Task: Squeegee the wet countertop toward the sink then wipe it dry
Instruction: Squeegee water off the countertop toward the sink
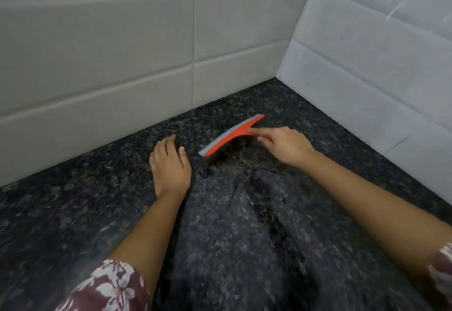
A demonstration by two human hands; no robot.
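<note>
An orange squeegee [231, 135] with a grey rubber blade lies across the dark speckled granite countertop [244, 225], near the back corner. My right hand [285, 144] grips its short handle, fingers curled round it, the forefinger stretched along the handle. Just left of the blade's near end, my left hand [170, 164] rests flat on the counter with its fingers straight. A wet, darker streak runs down the counter from the blade toward the camera. No sink shows in this view.
White tiled walls [122, 49] meet at a corner behind and to the right of the squeegee. The counter stretches left and toward the camera. Floral sleeves cover both upper arms at the bottom edge.
</note>
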